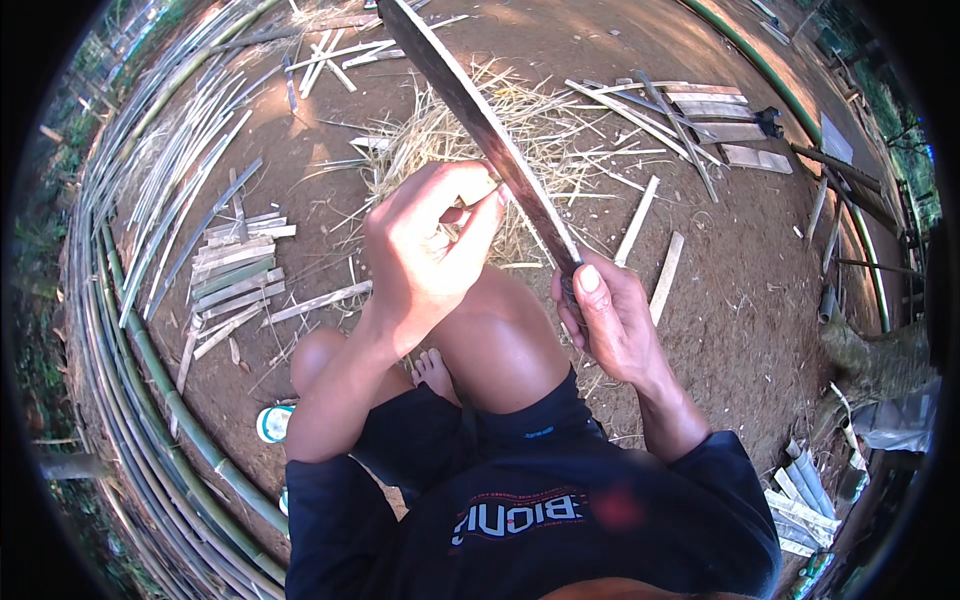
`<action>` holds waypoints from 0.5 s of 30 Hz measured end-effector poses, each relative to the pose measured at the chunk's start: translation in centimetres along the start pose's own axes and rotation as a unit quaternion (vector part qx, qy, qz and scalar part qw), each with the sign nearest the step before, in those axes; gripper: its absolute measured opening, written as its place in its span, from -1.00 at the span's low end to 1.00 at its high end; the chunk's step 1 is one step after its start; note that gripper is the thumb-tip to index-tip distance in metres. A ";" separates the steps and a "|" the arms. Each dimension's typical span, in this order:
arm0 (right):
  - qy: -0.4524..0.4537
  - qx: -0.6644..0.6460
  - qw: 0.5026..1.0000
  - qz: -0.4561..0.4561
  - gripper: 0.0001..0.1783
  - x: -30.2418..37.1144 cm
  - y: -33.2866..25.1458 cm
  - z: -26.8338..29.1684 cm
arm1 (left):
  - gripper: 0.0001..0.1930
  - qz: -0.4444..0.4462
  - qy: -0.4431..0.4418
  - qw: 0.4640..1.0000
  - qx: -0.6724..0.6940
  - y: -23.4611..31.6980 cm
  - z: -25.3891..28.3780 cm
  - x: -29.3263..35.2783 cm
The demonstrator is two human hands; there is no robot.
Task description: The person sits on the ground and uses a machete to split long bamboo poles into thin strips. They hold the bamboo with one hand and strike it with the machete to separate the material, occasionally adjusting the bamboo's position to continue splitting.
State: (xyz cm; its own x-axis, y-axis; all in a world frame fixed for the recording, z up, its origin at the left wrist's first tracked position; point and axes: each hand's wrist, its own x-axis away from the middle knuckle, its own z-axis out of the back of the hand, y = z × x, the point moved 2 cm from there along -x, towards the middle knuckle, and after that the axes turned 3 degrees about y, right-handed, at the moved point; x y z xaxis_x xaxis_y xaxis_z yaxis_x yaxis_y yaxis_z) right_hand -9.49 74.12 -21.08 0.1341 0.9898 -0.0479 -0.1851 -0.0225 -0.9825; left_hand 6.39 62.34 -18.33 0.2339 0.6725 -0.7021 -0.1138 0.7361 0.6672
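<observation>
Dark shirt (pixel 560 480), blade (pixel 480 132), edge beside left hand (pixel 428 228), soil (pixel 740 280) spreading rightward

My shirt (pixel 560 550) is dark, with 2 sleeves (pixel 725 480) ending near the elbows. The chest carries 1 line of large white lettering (pixel 522 517); a blurred red spot (pixel 617 507) lies beside it. My dark shorts (pixel 530 410) bear 1 small blue mark (pixel 538 432). My left hand (pixel 430 235), right hand (pixel 612 310) and visible foot (pixel 435 375) are bare.
</observation>
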 end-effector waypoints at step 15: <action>-0.004 -0.015 1.000 -0.007 -0.43 0.5 0.0 0.7 | -0.89 -0.030 -0.015 0.999 -0.025 0.3 -0.6 0.0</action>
State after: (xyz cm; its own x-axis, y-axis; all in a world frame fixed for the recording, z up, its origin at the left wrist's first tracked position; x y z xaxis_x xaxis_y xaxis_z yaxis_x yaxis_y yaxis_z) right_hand -10.11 74.69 -21.02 0.1283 0.9912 -0.0333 -0.1537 -0.0133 -0.9880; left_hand 5.76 62.65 -18.27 0.2713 0.6246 -0.7323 -0.1463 0.7788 0.6100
